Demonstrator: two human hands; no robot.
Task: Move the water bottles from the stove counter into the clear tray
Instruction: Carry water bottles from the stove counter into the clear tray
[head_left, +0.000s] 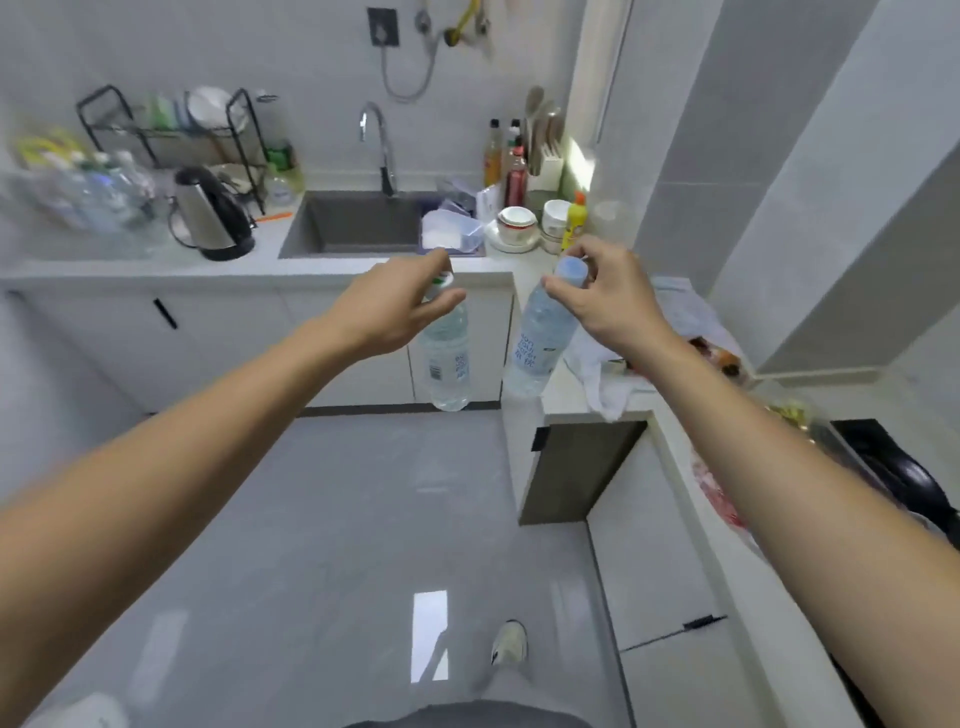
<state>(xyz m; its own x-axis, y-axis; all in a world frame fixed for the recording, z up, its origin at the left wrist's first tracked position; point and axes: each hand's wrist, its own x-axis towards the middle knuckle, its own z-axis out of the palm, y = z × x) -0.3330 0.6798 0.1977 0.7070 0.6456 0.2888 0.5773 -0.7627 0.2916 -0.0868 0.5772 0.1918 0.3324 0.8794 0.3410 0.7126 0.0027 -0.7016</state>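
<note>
My left hand (400, 306) grips a clear water bottle with a green-and-white cap (445, 358) by its neck; the bottle hangs upright in the air over the floor. My right hand (615, 293) pinches a second water bottle with a pale blue cap (540, 343) at its top, and this one hangs tilted beside the counter corner. The clear tray (78, 208) sits blurred on the far left of the sink counter and holds several bottles. The stove counter (670, 447) runs along the right, with the black stove (893, 467) at the frame's edge.
A steel kettle (210, 215) stands between the tray and the sink (358, 223). A dish rack (171, 132) is behind it. Bowls, sauce bottles and a yellow bottle (574, 221) crowd the corner. A white cloth (608, 374) and food bags lie on the right counter. Grey floor lies below.
</note>
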